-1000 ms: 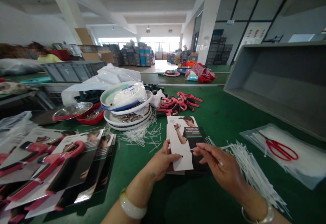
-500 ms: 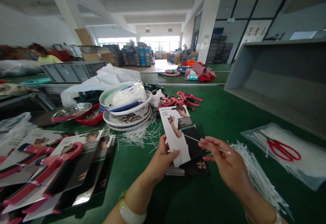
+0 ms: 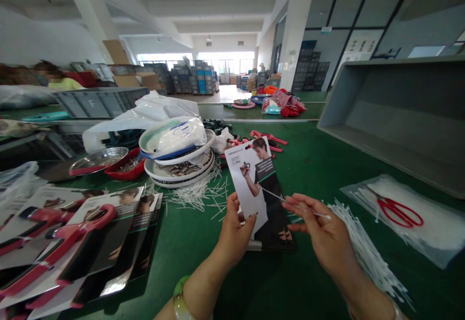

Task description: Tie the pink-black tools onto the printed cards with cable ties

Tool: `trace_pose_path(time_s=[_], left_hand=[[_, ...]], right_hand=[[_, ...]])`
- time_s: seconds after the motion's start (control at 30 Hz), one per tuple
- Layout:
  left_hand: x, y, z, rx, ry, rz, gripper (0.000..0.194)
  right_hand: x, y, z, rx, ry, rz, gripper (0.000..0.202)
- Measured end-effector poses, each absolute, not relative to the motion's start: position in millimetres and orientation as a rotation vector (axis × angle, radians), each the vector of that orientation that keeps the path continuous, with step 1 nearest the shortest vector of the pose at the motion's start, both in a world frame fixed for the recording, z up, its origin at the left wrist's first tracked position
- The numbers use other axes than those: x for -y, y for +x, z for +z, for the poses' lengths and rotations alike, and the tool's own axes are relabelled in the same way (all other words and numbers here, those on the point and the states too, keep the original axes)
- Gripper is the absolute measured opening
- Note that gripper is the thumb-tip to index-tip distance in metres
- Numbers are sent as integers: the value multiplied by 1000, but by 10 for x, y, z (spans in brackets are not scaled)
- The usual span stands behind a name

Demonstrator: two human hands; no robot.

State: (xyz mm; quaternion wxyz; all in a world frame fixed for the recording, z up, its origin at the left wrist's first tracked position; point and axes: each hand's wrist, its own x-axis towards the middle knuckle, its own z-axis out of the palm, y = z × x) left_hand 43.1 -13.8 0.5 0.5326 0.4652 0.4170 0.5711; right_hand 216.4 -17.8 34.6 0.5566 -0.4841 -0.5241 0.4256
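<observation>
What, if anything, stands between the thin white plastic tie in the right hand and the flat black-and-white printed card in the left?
Nothing visible: from the right hand, the tie reaches over the card, held by the left hand. Whether the tie's tip touches is unclear.

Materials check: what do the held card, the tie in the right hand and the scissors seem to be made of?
Card: probably smooth paperboard, judging by its thin, stiff, printed face.
Tie: likely plastic; it's a slim, white, even strip.
Scissors: smooth, evenly red handles suggest plastic; the narrow greyish blades are probably metal, though small here.
</observation>
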Motion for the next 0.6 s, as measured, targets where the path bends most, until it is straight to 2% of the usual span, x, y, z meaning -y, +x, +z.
trace_pose_path(time_s=[0.27,0.4,0.6], left_hand=[[178,501,6,-894,1070,1368,41],[218,551,9,-711,810,1319,53],[209,557,17,-830,572,1241,68]], right_hand=[[184,2038,331,1074,-1054,1145,36],[189,1857,224,917,-985,1267,36],[200,1706,126,915,-965,1370,36]])
